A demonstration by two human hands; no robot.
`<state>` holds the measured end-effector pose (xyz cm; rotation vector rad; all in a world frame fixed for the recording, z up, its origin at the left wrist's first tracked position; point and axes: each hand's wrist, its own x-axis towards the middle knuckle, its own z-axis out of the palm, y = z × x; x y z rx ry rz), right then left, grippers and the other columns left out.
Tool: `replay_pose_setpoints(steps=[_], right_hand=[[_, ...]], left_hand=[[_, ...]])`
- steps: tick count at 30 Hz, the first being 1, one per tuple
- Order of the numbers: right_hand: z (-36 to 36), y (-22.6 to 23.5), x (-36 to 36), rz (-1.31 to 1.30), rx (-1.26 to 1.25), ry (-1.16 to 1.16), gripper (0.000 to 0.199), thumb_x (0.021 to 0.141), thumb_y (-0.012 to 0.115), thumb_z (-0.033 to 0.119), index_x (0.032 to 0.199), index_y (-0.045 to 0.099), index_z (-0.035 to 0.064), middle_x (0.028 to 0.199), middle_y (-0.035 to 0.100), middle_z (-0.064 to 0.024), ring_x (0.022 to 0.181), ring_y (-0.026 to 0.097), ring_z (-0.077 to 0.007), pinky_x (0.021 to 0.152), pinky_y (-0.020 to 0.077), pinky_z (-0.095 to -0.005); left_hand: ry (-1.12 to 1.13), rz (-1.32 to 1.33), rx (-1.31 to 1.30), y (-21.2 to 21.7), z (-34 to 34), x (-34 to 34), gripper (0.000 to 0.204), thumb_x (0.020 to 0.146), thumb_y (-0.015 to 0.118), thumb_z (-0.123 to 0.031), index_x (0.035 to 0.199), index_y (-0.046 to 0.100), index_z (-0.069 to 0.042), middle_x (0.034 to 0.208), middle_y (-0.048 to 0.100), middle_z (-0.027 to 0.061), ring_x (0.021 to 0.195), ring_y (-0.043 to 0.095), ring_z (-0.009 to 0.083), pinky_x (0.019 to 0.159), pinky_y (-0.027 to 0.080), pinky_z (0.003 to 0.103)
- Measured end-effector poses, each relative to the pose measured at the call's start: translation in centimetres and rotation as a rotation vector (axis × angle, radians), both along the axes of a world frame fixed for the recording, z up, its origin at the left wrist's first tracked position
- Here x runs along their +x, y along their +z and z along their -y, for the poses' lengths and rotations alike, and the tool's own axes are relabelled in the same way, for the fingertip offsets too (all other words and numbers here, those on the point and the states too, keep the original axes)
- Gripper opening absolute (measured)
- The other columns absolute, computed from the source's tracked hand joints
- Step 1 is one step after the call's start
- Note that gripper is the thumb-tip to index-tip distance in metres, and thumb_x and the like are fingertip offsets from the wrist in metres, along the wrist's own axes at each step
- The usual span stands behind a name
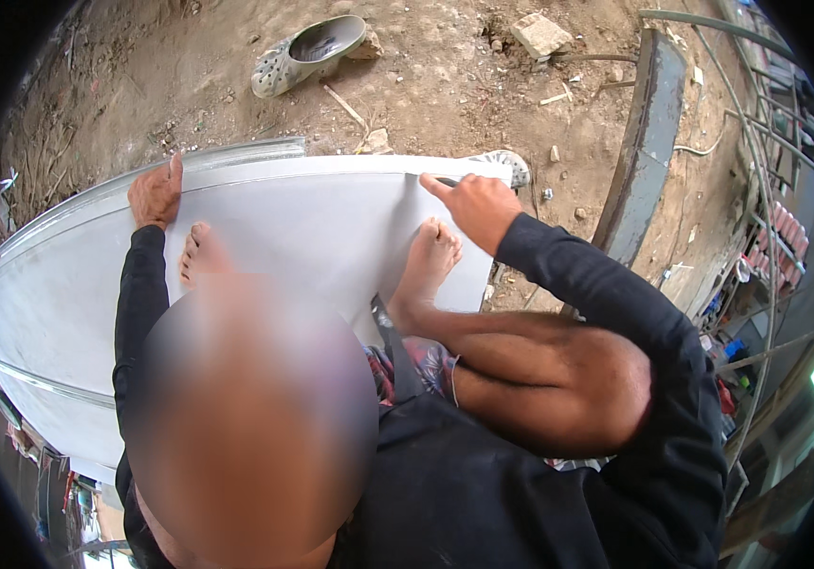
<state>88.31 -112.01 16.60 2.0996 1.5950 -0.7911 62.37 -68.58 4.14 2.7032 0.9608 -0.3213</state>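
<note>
A large smooth white sheet [321, 204] lies in front of me, with a thin line running along near its far edge. My left hand [155, 192] grips that far edge on the left, its fingers partly hidden over the rim. Farther right, my right hand [479, 207] is closed around a slim dark tool [445, 181]. Its forefinger is stretched along the tool, which meets the sheet near the line; the tool's kind is unclear. My bare left foot [203, 254] and right foot [432, 248] press on the sheet between my hands.
Beyond the sheet, a clog [307, 55] rests on bare soil near a broken block [540, 36]. Another clog [506, 166] sticks out past the sheet's far right corner. A curved grey metal piece [649, 142] stands at right, beside thin metal rods [762, 180].
</note>
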Motion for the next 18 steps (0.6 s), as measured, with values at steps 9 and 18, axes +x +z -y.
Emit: replay_pose_setpoints(steps=[9,18], right_hand=[[2.0,1.6,0.4,0.021,0.008,-0.015,0.061,0.091,0.055,0.016,0.148,0.041,0.0316,0.063,0.061,-0.0063,0.056,0.064,-0.0231,0.049,0.0507,-0.0351],[-3.2,5.6,5.4,-0.138,-0.066,0.044,0.042,0.095,0.050,0.019,0.135,0.059,0.0285,0.068,0.066,-0.0106,0.060,0.068,-0.0292,0.053,0.0547,-0.0431]], left_hand=[[-0.073,0.014,0.036,-0.2,-0.9,-0.3,0.063,0.100,0.040,-0.055,0.071,0.065,-0.004,0.072,0.064,0.0221,0.073,0.060,0.0449,0.068,0.043,0.053],[-0.548,-0.365,-0.450,4.7,1.5,5.7,0.059,0.096,0.045,-0.059,0.113,0.064,-0.006,0.106,0.066,0.0234,0.097,0.062,0.0414,0.085,0.047,0.048]])
